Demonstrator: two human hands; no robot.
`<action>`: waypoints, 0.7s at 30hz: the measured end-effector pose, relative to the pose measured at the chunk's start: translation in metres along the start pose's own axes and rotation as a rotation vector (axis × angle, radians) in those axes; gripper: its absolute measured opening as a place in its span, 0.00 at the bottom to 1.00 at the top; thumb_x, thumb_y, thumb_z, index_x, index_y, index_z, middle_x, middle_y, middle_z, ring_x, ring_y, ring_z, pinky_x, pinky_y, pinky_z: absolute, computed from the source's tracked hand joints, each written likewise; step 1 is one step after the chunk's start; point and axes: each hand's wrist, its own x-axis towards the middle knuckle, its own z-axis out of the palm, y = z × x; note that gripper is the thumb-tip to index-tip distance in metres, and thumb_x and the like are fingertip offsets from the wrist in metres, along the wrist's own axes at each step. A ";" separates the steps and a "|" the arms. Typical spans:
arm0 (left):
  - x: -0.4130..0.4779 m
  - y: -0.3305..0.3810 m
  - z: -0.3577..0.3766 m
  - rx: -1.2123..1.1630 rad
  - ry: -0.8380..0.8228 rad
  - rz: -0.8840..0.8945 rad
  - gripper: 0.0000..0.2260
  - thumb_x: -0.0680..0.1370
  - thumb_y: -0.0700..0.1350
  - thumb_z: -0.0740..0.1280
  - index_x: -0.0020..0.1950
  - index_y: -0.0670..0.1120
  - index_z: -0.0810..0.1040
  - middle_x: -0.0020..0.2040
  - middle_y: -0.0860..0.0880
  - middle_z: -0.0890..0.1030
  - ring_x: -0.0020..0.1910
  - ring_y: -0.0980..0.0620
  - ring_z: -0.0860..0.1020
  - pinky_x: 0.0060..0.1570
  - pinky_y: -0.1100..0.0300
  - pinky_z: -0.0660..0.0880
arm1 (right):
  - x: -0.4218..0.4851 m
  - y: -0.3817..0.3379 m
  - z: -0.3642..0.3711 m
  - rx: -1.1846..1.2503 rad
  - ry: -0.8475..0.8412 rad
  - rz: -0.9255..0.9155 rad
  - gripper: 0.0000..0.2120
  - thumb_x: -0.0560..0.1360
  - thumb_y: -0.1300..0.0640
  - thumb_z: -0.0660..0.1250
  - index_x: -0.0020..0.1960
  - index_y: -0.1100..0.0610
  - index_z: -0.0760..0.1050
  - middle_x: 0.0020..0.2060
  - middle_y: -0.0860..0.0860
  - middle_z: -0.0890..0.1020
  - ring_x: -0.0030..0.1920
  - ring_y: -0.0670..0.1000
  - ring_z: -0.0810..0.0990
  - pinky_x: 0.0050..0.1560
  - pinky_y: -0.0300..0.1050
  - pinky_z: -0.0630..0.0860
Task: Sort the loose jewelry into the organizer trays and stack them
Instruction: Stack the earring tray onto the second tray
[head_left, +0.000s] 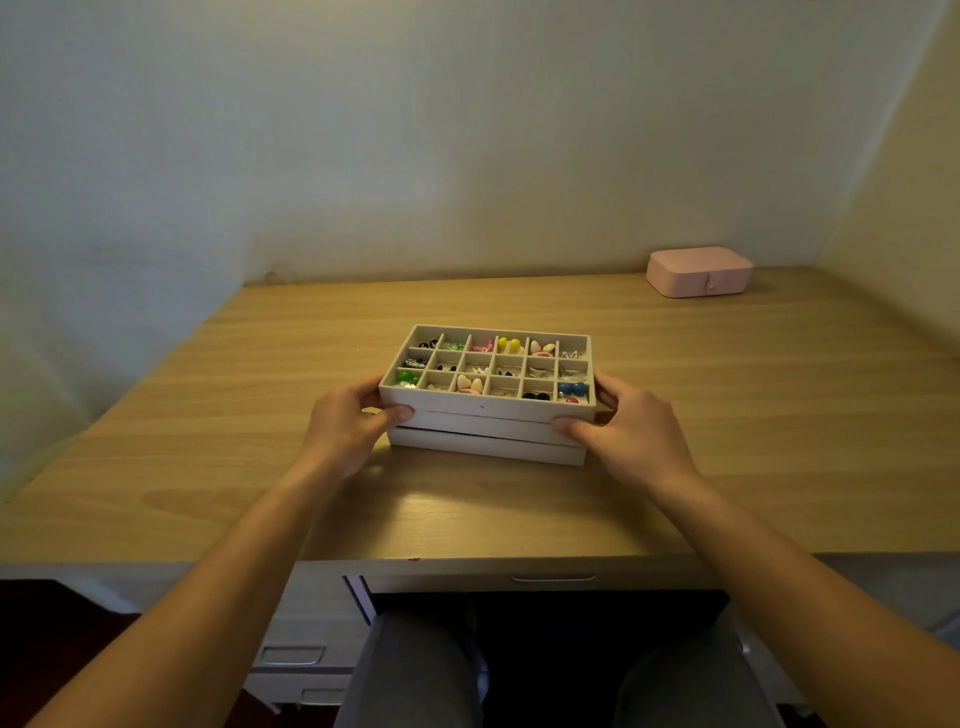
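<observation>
Left hand (348, 421) grips the left end of the stack of three pale grey rectangular organizer trays (488, 448). Its thumb is curled onto the front wall near the seam under the top tray (483, 404), and its fingers wrap round the end wall.

The stack sits mid-desk on the light wood-grain desk top (208, 441), trays roughly aligned, the lowest one flat on the wood.

The top tray is an open grid of small compartments, three rows deep, with jewelry in most cells:
- green round beads (409, 376) in the near-left cell
- pale pink heart pieces (470, 383) in the near row
- yellow beads (509, 344) in the far row
- blue round beads (573, 388) near-right

Other pieces are too small to identify.

Right hand (628, 426) mirrors the left: thumb on the front wall at the second tray, fingers curled behind the right end.

Pink rounded closed jewelry case (698, 271) sits at the far right of the desk by the wall, well apart from the stack.
</observation>
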 end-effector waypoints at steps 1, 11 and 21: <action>-0.001 0.000 0.001 -0.001 0.009 0.001 0.21 0.73 0.40 0.77 0.65 0.47 0.81 0.50 0.52 0.85 0.53 0.51 0.82 0.56 0.50 0.77 | 0.000 0.000 0.000 0.007 0.004 0.001 0.30 0.71 0.47 0.78 0.71 0.50 0.75 0.61 0.46 0.83 0.57 0.46 0.80 0.55 0.46 0.81; -0.007 -0.002 0.005 0.019 -0.122 -0.104 0.25 0.69 0.40 0.80 0.64 0.49 0.77 0.52 0.55 0.81 0.54 0.53 0.80 0.47 0.67 0.74 | 0.001 0.010 0.004 0.075 -0.037 0.066 0.41 0.68 0.53 0.82 0.76 0.52 0.68 0.67 0.48 0.79 0.59 0.43 0.74 0.53 0.36 0.75; -0.016 -0.003 0.008 0.097 -0.044 -0.056 0.26 0.71 0.41 0.79 0.67 0.43 0.77 0.55 0.52 0.80 0.54 0.52 0.79 0.52 0.62 0.76 | 0.000 0.018 0.010 0.155 -0.022 0.091 0.40 0.66 0.56 0.82 0.75 0.53 0.71 0.65 0.49 0.81 0.60 0.45 0.79 0.60 0.41 0.78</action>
